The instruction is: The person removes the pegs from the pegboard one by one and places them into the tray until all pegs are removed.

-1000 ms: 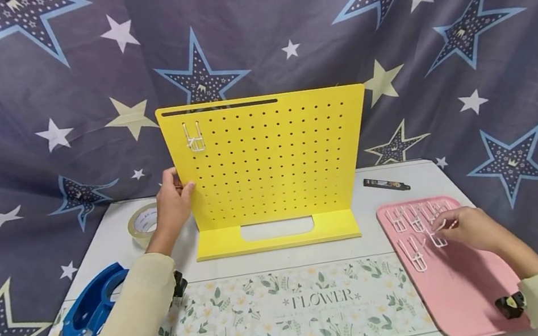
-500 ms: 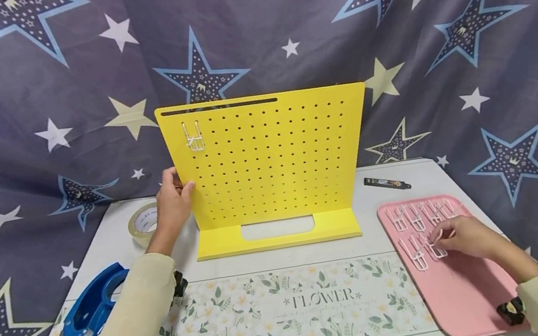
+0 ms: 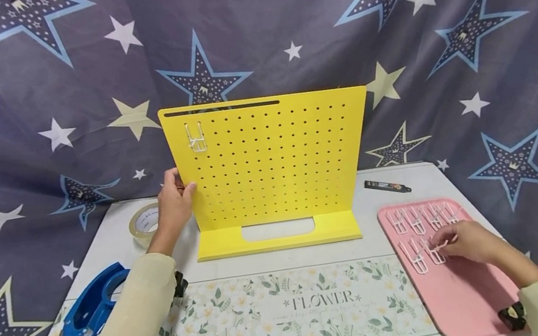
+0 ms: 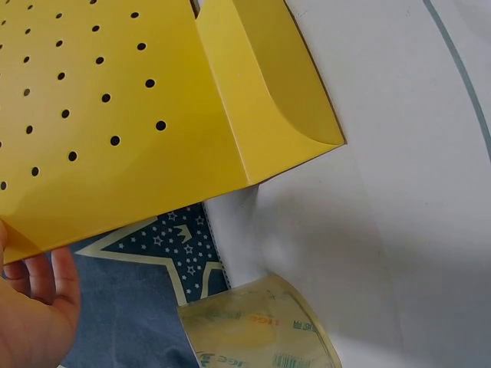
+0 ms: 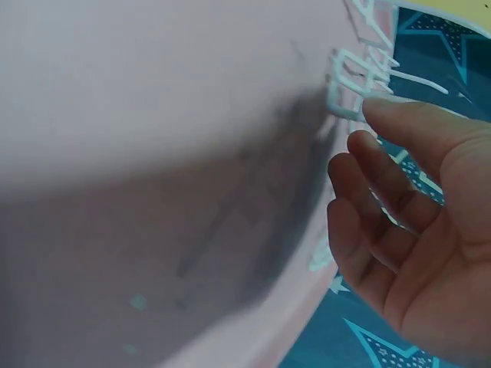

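A yellow pegboard (image 3: 270,179) stands upright on its base, with one white wire hook (image 3: 198,143) hung at its upper left. My left hand (image 3: 176,204) grips the board's left edge, thumb on the front and fingers behind. At the right, my right hand (image 3: 467,240) is low over the pink tray (image 3: 468,300), pinching a white pegboard hook (image 3: 436,255) between thumb and fingers. In the right wrist view the thumb lies at this hook (image 5: 347,86), the other fingers loosely bent. Several more white hooks (image 3: 419,264) lie in rows on the tray.
A roll of tape (image 3: 143,223) stands behind my left forearm, and a blue tape dispenser (image 3: 88,314) lies at the left. Behind the tray is a black marker-like stick (image 3: 387,186). A flower-print strip (image 3: 289,314) crosses the table front; a star-patterned curtain (image 3: 250,33) hangs behind.
My right hand has shifted slightly left and down on the tray with the hook, which now lies beside another in the front row. The left hand keeps its hold on the board.
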Motion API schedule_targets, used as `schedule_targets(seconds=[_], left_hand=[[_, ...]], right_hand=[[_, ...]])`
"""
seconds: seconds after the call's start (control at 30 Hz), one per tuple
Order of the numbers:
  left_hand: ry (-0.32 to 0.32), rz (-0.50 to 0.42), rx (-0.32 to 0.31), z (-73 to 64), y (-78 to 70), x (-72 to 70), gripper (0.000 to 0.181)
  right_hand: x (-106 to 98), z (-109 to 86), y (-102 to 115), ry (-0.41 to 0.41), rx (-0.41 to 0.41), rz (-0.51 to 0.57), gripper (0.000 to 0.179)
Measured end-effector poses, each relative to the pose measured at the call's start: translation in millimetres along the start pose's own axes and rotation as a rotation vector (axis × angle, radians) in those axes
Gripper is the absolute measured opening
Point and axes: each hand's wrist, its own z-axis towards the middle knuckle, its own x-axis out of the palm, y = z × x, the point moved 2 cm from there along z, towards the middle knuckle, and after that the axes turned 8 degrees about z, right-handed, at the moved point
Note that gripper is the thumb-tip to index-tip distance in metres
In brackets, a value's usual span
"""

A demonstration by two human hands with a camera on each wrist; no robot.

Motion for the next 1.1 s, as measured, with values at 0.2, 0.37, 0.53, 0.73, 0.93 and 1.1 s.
schedule_targets(seconds=[0.2, 0.37, 0.53, 0.73, 0.93, 1.1], left_hand=[[0.001, -0.004, -0.005, 0.4, 0.1, -0.9, 0.041], [0.017, -0.008, -0.006, 0.8, -1.4, -0.8, 0.041], [0.017, -0.011, -0.007, 1.0, -1.7, -1.0, 0.041], [0.020, -0.015, -0.004, 3.4, -0.9, -0.7, 0.041], [0.025, -0.012, -0.009, 2.5, 0.4, -0.4, 0.040], [0.032, -0.012, -0.012, -0.3, 0.9, -1.3, 0.041]], right_hand=[[-24, 0.8, 5, -0.076, 0.011, -0.082, 0.005], [-53, 4.0, 22, -0.115, 0.004, -0.128, 0.011], [-79, 17.3, 55, -0.211, -0.061, -0.190, 0.017], [-86, 40.1, 103, -0.274, -0.131, -0.167, 0.018], [-73, 65.9, 147, -0.310, -0.156, -0.079, 0.019], [-54, 91.0, 182, -0.380, -0.196, 0.019, 0.019]])
